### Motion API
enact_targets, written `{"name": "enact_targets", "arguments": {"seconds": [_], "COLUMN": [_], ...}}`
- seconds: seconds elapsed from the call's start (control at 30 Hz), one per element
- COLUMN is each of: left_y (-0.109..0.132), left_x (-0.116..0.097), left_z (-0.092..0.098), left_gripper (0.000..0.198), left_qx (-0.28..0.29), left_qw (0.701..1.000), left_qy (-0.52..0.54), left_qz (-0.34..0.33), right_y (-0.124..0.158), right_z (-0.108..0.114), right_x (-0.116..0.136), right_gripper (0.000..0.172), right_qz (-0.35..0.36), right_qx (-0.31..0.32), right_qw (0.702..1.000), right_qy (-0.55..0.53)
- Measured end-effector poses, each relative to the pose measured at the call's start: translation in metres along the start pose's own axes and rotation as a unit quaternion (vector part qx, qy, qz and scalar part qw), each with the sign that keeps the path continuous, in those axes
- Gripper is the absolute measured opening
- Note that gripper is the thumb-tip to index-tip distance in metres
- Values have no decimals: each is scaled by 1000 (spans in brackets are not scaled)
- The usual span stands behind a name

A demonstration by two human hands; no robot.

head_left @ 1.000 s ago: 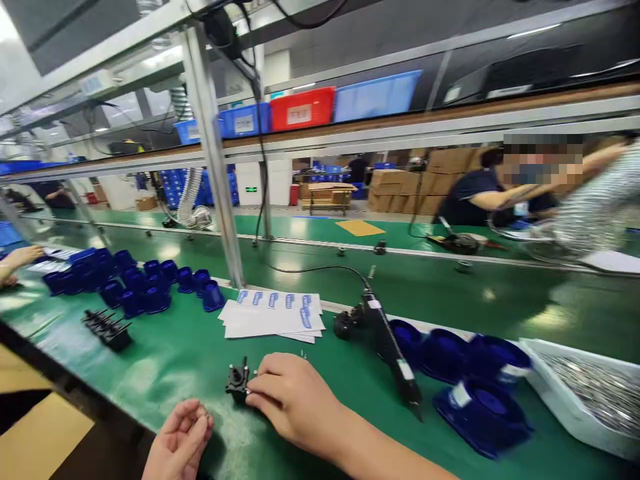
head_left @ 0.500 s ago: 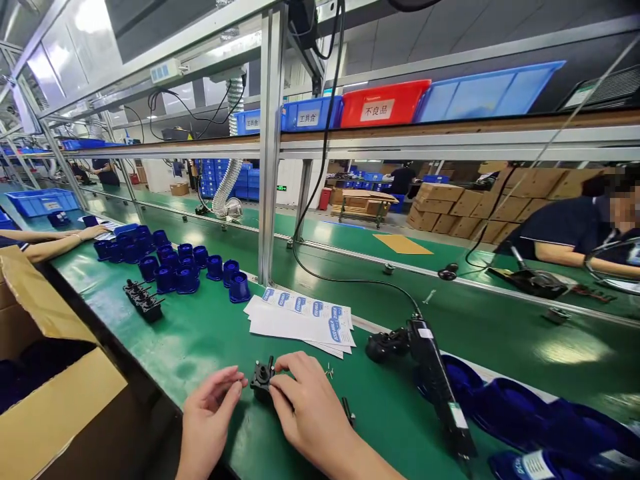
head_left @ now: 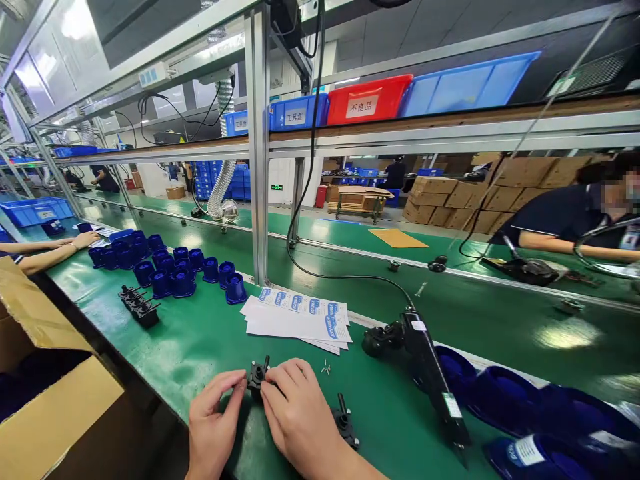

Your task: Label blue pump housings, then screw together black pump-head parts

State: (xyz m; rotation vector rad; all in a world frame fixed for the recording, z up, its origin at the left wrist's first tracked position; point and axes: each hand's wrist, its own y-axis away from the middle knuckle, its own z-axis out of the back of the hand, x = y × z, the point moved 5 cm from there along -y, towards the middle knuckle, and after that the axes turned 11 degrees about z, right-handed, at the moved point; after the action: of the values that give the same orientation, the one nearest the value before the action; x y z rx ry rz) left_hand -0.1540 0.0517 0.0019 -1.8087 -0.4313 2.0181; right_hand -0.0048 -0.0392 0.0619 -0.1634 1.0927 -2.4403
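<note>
A small black plastic part (head_left: 257, 377) stands on the green bench mat (head_left: 200, 340) near the front edge. My right hand (head_left: 295, 417) has its fingers closed around the part from the right. My left hand (head_left: 213, 423) pinches at it from the left, thumb and forefinger touching it. A second small black part (head_left: 345, 421) lies just right of my right hand. A few tiny screws (head_left: 326, 367) lie behind the hands. A black electric screwdriver (head_left: 430, 373) with a cable lies on the mat to the right.
Sheets of blue-and-white labels (head_left: 300, 317) lie behind the hands. Several blue plastic cups (head_left: 170, 267) and a row of black parts (head_left: 139, 307) sit at left. Large blue housings (head_left: 540, 427) lie at right. An open cardboard box (head_left: 45, 393) stands lower left. A co-worker's arm (head_left: 47, 247) rests far left; another person (head_left: 565, 220) sits across.
My left hand has come up from the bench edge and taken hold of the black part beside my right hand. The view has swung left, showing the box.
</note>
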Motion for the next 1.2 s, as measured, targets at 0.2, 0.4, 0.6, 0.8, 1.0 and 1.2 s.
{"name": "enact_targets", "arguments": {"seconds": [0.2,0.4,0.6,0.8,1.0,1.2], "left_y": [-2,0,1,2,9,12], "left_x": [-12,-7,-4,-12,-24,-27], "left_z": [-5,-4,-3,-4,-7,-9], "left_gripper": [12,8,7,13,30,27], "left_qx": [15,11,7,24,23,10], "left_qw": [999,999,1000,999,990,990], "left_qy": [13,18,27,25,-40,-48], "left_qz": [-50,-38,0,-38,-135,-131], "right_y": [4,6,-6,34,62,58], "right_z": [-4,-5,20,-20,-60,-61], "right_x": [1,2,-6,16,25,21], "right_gripper": [18,15,18,25,57,55], "right_qz": [8,46,-6,-23,-20,-34], "right_qx": [7,27,8,237,297,265], "right_qw": [1000,998,1000,970,951,959], "right_qy": [18,22,-19,44,87,91]}}
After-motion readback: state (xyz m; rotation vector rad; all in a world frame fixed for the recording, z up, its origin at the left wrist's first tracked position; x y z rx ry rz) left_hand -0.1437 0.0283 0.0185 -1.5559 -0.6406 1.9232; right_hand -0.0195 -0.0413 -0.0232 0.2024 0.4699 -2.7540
